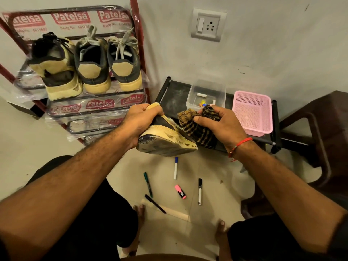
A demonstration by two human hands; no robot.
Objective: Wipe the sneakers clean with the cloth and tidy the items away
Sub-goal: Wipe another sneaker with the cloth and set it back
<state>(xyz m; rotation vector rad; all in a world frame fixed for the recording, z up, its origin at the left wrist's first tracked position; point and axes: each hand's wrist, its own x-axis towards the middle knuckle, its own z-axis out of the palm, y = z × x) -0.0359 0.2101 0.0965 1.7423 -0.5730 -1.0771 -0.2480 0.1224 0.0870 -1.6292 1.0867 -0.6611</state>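
— Shoes, three of them (85, 65), sit on the top shelf of the red rack (140, 53) by the wall, heels facing out. What is in the hands?

— The left hand (140, 122) grips one sneaker (165, 140). Its fingers (152, 110) curl tight round the heel end, and the dirty sole faces down and toward us. The sneaker is up in the air, over the floor, just in front of the low black shelf (175, 95).

— And the right hand (220, 127)?

— It holds the brown striped cloth (199, 132), bunched up, thumb pressed on top. The cloth touches the side of the sneaker.

— What else is there?

— Pens (175, 168) and a pink highlighter (180, 191) lie on the floor below. On the black shelf stand a clear box (207, 91) and, at its right end, a pink basket (253, 112).
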